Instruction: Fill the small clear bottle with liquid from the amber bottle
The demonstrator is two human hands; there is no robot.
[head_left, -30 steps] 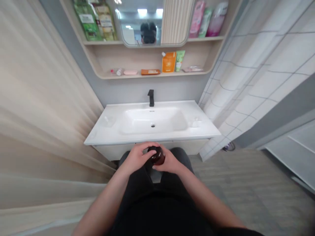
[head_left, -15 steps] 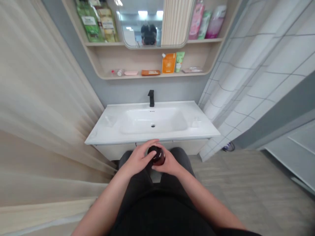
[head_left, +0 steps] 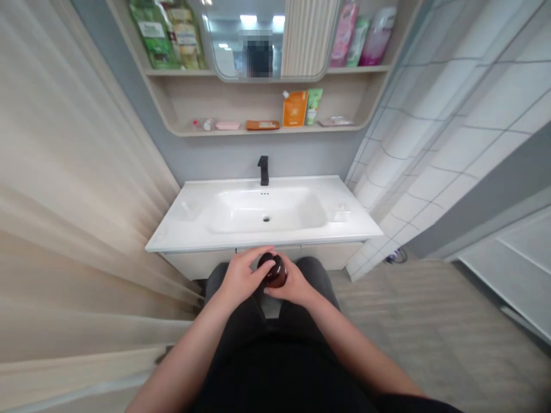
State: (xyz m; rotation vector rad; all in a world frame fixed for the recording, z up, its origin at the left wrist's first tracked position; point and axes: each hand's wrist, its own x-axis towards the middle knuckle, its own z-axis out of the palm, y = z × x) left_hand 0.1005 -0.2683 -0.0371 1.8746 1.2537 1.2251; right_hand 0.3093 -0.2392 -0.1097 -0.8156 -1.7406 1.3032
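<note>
Between my two hands is a small reddish-brown jar (head_left: 279, 277), held over my lap just in front of the sink counter. My right hand (head_left: 295, 283) wraps around its body from the right. My left hand (head_left: 243, 273) closes from the left on its dark top (head_left: 264, 261), the thumb lying across it. The jar leans a little, and the fingers partly hide it. Whether the lid is loose cannot be made out.
A white sink counter (head_left: 189, 230) with a black faucet (head_left: 264, 171) stands ahead. Clear holders sit at both ends, one being the right holder (head_left: 340, 214). Above hangs a shelf (head_left: 241, 132) with bottles and packets. Curtains flank both sides, the beige curtain (head_left: 86, 229) on the left.
The view has shifted slightly. Both hands stay around the jar, with the left hand's fingers moved a little on its top.
</note>
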